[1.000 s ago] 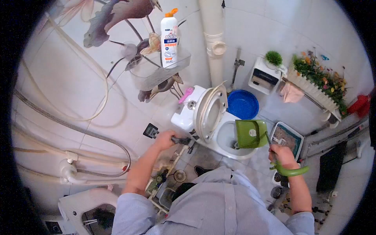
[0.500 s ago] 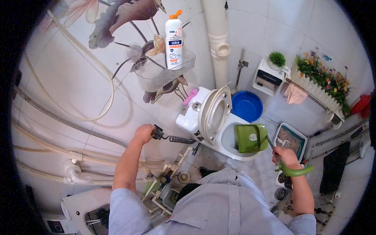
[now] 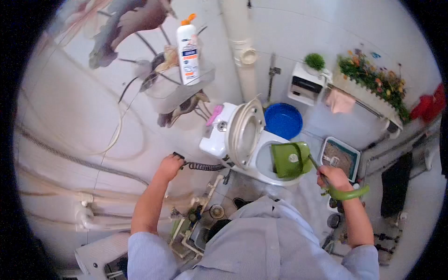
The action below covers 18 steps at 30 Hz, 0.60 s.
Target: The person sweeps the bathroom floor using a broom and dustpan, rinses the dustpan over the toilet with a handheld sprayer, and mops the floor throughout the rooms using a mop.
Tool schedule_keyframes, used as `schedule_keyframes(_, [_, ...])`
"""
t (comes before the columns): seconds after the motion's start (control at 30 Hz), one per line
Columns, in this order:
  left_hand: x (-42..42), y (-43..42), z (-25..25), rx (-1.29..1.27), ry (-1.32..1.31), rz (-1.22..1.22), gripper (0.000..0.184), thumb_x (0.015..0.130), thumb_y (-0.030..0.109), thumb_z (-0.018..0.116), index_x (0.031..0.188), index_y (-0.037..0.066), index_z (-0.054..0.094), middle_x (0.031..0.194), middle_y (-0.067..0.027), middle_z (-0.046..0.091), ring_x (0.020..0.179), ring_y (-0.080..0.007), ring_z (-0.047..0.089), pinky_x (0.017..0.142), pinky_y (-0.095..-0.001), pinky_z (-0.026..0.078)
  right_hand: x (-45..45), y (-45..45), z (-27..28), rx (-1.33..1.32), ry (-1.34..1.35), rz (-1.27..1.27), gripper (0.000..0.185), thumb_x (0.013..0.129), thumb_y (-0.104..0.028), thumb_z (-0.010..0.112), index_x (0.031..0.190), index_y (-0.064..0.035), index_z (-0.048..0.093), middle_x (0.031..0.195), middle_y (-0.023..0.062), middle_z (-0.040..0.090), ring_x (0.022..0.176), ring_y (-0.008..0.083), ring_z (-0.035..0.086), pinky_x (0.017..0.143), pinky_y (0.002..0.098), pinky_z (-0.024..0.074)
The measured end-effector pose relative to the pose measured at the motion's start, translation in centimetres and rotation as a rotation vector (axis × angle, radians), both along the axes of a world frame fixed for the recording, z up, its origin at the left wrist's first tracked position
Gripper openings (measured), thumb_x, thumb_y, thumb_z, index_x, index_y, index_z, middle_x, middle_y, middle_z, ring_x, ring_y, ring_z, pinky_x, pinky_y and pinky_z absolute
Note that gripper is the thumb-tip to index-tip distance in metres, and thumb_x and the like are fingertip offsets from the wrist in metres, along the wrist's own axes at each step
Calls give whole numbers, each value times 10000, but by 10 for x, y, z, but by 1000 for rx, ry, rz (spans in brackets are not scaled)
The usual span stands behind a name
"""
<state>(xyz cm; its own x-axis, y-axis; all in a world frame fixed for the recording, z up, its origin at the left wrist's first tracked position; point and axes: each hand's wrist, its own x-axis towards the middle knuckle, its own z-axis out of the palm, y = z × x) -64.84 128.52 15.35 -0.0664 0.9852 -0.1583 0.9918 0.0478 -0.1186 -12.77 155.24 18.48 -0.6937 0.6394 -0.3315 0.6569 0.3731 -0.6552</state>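
Note:
My left hand (image 3: 171, 167) is closed around a black handheld bidet sprayer (image 3: 178, 156), left of the toilet. A coiled black hose (image 3: 205, 166) runs from it toward the toilet's base. My right hand (image 3: 335, 178) grips the handle of a green dustpan (image 3: 288, 161); the handle's curved green end hangs by my wrist. The dustpan's scoop lies over the open bowl of the white toilet (image 3: 281, 181), tilted, covering much of the opening. The toilet lid and seat (image 3: 246, 133) stand raised against the tank. Whether water is spraying cannot be made out.
A blue basin (image 3: 283, 121) stands behind the toilet, and a litter tray (image 3: 340, 159) to its right. A white cleaner bottle (image 3: 188, 55) rests on a clear wall shelf (image 3: 184, 93). Pipes and a floor drain (image 3: 216, 211) lie at lower left.
The view has shifted, so most things appear farther left. My left hand has turned the sprayer, which now shows less behind the fingers. The dustpan stays over the bowl.

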Motion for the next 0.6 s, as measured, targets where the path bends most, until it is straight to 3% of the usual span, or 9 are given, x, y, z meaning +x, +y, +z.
schedule_keyframes(0.07, [-11,-2,-19,146,-68,179,150,698,105,512,823,98,594,834,-112,580,820,-315,541,723,-406,446,1,-2,0,392,-46,188,221,792,-242,432,752,-54,541,669,87,595,652,232,582,609,330,443])
schedule_keyframes(0.13, [-11,5,-15,165,-70,174,121,698,107,512,772,88,605,790,-126,582,823,-326,536,691,-424,433,5,-5,-2,309,70,100,298,823,-286,397,730,-44,544,677,86,599,679,224,583,634,332,438])
schedule_keyframes(0.2, [-17,10,-22,13,-4,221,171,654,83,563,822,68,588,839,-145,564,818,-332,528,742,-423,420,1,-4,16,-43,195,-158,236,807,-254,426,764,-51,538,683,76,592,674,243,572,634,344,435])
schedule_keyframes(0.3, [4,8,-16,70,82,47,254,625,83,604,875,59,567,885,-138,543,893,-326,501,793,-414,403,29,-3,3,247,306,-115,128,756,-182,508,793,-61,525,655,54,575,645,230,553,597,335,434])
schedule_keyframes(0.37, [18,15,-9,33,51,62,282,626,89,612,902,57,563,932,-141,530,928,-322,484,819,-415,391,51,-9,20,231,89,-85,151,688,-115,569,820,-65,515,670,59,567,631,218,541,576,327,436])
schedule_keyframes(0.47, [12,7,-23,47,46,129,304,631,99,618,928,54,566,991,-152,509,951,-328,474,843,-430,378,90,-21,18,267,178,-333,156,712,-155,568,824,-58,520,695,76,564,649,188,547,590,304,441])
schedule_keyframes(0.6, [42,29,-16,237,138,-76,273,639,98,616,904,51,573,983,-138,523,970,-330,471,854,-434,370,131,-41,24,262,219,-708,188,764,-238,557,817,-60,529,685,63,559,664,152,549,617,301,444])
